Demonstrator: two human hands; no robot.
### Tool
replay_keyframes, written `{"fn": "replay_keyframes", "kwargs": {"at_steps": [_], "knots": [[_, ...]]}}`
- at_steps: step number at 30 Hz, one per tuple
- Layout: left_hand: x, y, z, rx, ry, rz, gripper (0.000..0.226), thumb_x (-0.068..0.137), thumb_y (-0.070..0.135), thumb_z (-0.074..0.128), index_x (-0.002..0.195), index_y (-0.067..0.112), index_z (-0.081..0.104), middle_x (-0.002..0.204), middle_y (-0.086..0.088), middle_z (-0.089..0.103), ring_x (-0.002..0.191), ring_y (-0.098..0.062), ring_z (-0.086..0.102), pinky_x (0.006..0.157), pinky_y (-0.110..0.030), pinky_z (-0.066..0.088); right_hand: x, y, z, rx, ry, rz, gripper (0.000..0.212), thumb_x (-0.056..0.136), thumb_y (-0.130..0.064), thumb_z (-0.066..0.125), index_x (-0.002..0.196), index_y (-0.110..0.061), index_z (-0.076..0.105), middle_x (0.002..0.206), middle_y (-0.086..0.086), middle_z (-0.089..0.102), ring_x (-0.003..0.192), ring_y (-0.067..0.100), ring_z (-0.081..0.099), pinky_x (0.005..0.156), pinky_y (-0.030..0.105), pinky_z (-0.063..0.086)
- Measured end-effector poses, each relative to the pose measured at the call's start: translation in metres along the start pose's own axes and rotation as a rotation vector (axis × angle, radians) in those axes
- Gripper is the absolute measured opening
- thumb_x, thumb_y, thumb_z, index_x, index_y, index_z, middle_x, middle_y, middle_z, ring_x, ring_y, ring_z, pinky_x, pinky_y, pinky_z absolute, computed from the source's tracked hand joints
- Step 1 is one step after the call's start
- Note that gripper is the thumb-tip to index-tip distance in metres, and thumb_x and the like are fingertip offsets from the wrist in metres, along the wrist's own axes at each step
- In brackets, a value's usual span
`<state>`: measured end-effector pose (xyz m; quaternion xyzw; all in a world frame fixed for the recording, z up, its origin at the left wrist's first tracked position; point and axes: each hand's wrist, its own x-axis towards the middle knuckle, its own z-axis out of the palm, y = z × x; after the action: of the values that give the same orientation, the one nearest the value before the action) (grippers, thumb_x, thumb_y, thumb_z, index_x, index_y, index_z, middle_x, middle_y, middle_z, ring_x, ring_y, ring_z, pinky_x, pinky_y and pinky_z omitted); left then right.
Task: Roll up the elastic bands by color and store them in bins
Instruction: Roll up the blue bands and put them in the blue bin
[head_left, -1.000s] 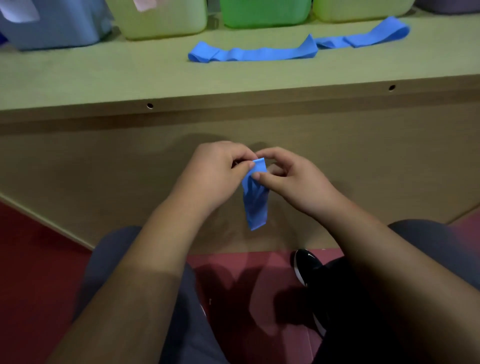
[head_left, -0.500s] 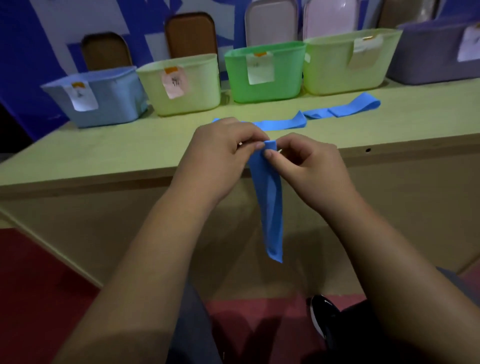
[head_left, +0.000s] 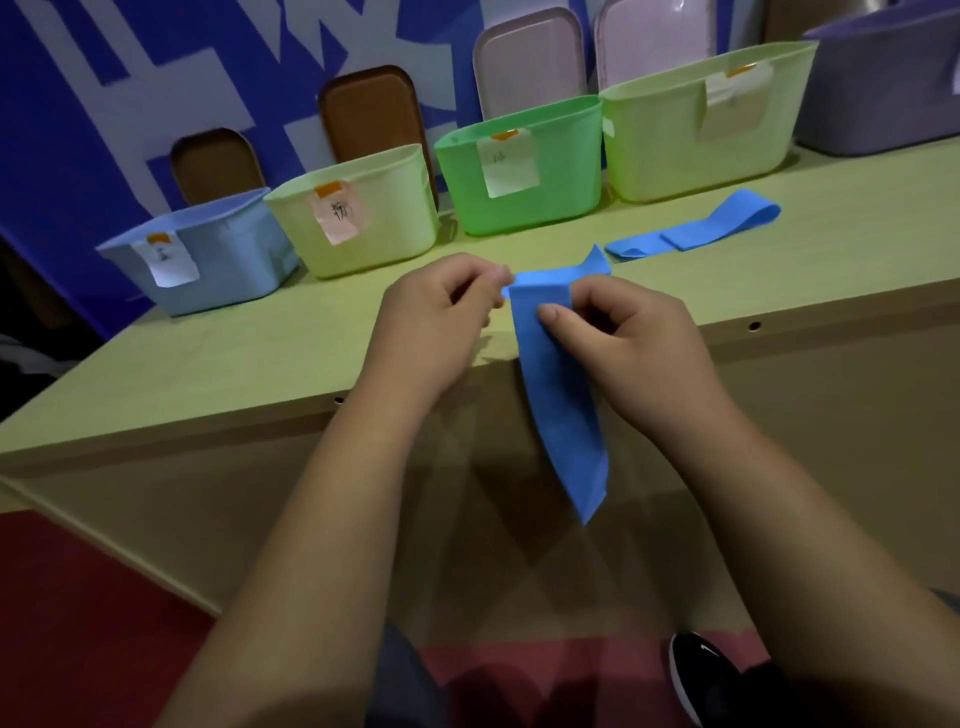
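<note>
A blue elastic band hangs in front of the table's front edge, its top end folded over. My left hand pinches the top left corner of the fold. My right hand pinches the fold from the right, thumb pressed on the front of the band. Another blue band lies flat on the tabletop behind my hands, and its near end shows just behind the held band. A light blue bin stands at the far left of the row of bins.
Along the back of the green tabletop stand a pale yellow-green bin, a green bin, a larger pale green bin and a purple bin, most with paper labels. Lids lean on the blue wall behind.
The view has tilted up from the table's front panel to the bins. My hands have risen to the table edge with the band, and a longer part of it now hangs.
</note>
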<state>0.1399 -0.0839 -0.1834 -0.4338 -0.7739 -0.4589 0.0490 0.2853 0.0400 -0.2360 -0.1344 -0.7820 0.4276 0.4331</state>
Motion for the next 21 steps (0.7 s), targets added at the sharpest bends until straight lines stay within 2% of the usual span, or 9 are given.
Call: {"fn": "replay_keyframes", "kwargs": {"at_steps": [3, 5, 10, 13, 16, 21], "knots": [[0.024, -0.035, 0.005, 0.305, 0.099, -0.024, 0.011, 0.098, 0.026, 0.068, 0.102, 0.027, 0.078, 0.099, 0.01, 0.072, 0.094, -0.01, 0.066, 0.08, -0.021, 0.044, 0.004, 0.002, -0.003, -0.017, -0.054, -0.008, 0.034, 0.099, -0.026, 0.074, 0.076, -0.006, 0.058, 0.071, 0.01, 0.053, 0.065, 0.011, 0.043, 0.061, 0.028, 0.035], [0.034, -0.054, 0.008, 0.39, 0.104, -0.07, 0.014, 0.096, 0.021, 0.07, 0.107, 0.027, 0.076, 0.107, 0.007, 0.065, 0.1, -0.014, 0.064, 0.083, -0.017, 0.038, 0.007, 0.004, -0.004, -0.019, -0.084, -0.003, 0.034, 0.099, -0.028, 0.074, 0.077, -0.005, 0.059, 0.072, 0.012, 0.055, 0.065, 0.013, 0.044, 0.061, 0.029, 0.036], [0.044, -0.069, 0.016, 0.41, 0.163, -0.142, 0.019, 0.096, 0.026, 0.071, 0.115, 0.026, 0.073, 0.115, 0.006, 0.06, 0.113, -0.019, 0.06, 0.087, -0.024, 0.039, 0.013, 0.007, -0.004, -0.04, -0.096, -0.002, 0.036, 0.098, -0.03, 0.074, 0.074, -0.01, 0.056, 0.068, 0.008, 0.051, 0.062, 0.006, 0.041, 0.058, 0.027, 0.033], [0.05, -0.074, 0.015, 0.377, 0.185, -0.258, 0.027, 0.097, 0.025, 0.069, 0.123, 0.022, 0.072, 0.124, 0.002, 0.067, 0.113, -0.019, 0.063, 0.091, -0.024, 0.04, 0.015, 0.008, -0.003, -0.062, -0.092, -0.006, 0.037, 0.097, -0.032, 0.074, 0.073, -0.012, 0.054, 0.067, 0.005, 0.05, 0.06, 0.006, 0.041, 0.057, 0.028, 0.033], [0.056, -0.076, 0.012, 0.338, 0.211, -0.346, 0.026, 0.097, 0.021, 0.067, 0.122, 0.023, 0.074, 0.125, 0.004, 0.071, 0.111, -0.015, 0.063, 0.089, -0.022, 0.039, 0.016, 0.009, -0.002, -0.069, -0.084, -0.003, 0.038, 0.097, -0.033, 0.074, 0.072, -0.013, 0.053, 0.067, 0.004, 0.05, 0.061, 0.006, 0.042, 0.06, 0.033, 0.036], [0.059, -0.076, 0.012, 0.329, 0.241, -0.359, 0.024, 0.1, 0.011, 0.063, 0.114, 0.024, 0.077, 0.12, 0.005, 0.073, 0.101, -0.012, 0.061, 0.081, -0.019, 0.04, 0.015, 0.008, -0.002, -0.065, -0.09, 0.014, 0.038, 0.097, -0.034, 0.074, 0.073, -0.013, 0.054, 0.067, 0.003, 0.05, 0.061, 0.007, 0.043, 0.06, 0.033, 0.036]]}}
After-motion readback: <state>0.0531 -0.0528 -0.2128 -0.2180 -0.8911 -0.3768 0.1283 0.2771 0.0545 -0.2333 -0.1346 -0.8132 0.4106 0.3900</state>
